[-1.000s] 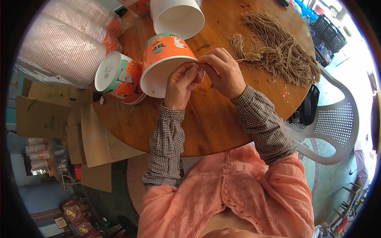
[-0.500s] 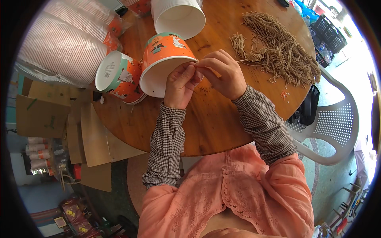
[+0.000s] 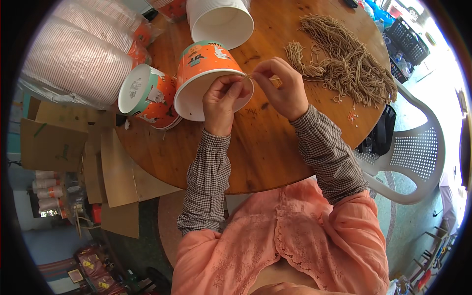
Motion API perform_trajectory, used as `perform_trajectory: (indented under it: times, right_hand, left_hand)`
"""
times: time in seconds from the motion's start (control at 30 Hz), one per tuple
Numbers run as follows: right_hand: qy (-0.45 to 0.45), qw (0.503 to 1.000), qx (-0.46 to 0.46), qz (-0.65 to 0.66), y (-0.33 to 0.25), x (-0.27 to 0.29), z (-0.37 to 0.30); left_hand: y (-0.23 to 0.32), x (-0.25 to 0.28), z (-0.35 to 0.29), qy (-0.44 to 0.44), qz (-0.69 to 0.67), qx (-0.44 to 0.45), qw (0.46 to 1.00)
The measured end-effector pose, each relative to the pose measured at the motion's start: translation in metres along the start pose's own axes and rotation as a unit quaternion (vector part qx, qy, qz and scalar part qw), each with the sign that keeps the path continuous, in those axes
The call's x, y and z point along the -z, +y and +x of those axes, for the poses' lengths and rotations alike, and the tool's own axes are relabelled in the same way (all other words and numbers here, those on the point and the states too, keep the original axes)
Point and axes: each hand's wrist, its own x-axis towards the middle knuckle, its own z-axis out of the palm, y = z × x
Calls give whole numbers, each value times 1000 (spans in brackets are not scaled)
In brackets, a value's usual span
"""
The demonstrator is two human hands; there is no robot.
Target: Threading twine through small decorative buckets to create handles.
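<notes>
Head view, twine strand: a thin length [image 3: 248, 75] runs between my fingertips, just beside the upper right rim of the orange bucket [image 3: 214, 63].
Grip: my left hand [image 3: 221, 102] pinches the twine strand between thumb and forefinger, in front of the bucket's mouth; my right hand [image 3: 282, 91] pinches it too, a little to the right. Whether any finger touches the rim, I cannot tell.
Slip: so fine a strand could slide from either pinch, should my fingertips loosen or pull unevenly.
Bucket shift: a sharp tug, if the strand is fastened there, might drag or roll the orange bucket, since it lies tilted on the tabletop [image 3: 265, 162].
Tangle: the loose twine hank [image 3: 349, 61] could snarl if a strand were drawn from its heap.
Orange bucket: mouth toward me, white inside; no contents show in the visible part.
Neighbouring bucket: a second patterned one [image 3: 161, 96], base turned outward, its inside hidden.
White buckets: a nested stack [image 3: 222, 24], open end facing me, nothing visible inside the foremost.
Wrapped stacks: nested buckets [image 3: 81, 61] in clear plastic, at left.
Cardboard box: flaps open [image 3: 54, 142]; contents unclear.
</notes>
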Motion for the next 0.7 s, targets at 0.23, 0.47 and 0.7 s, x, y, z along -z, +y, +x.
perform_trajectory:
  times: [0.23, 0.47, 0.7]
  right_hand:
    - [-16, 997, -64, 33, 2, -1, -1]
    - [-36, 996, -79, 32, 2, -2, -1]
    - [-25, 996, -80, 20, 1, -1, -2]
  left_hand:
    - [1, 2, 1, 26, -33, -19, 999]
    - [3, -3, 1, 26, -91, -21, 995]
    - [-2, 0, 2, 49, -70, -25, 996]
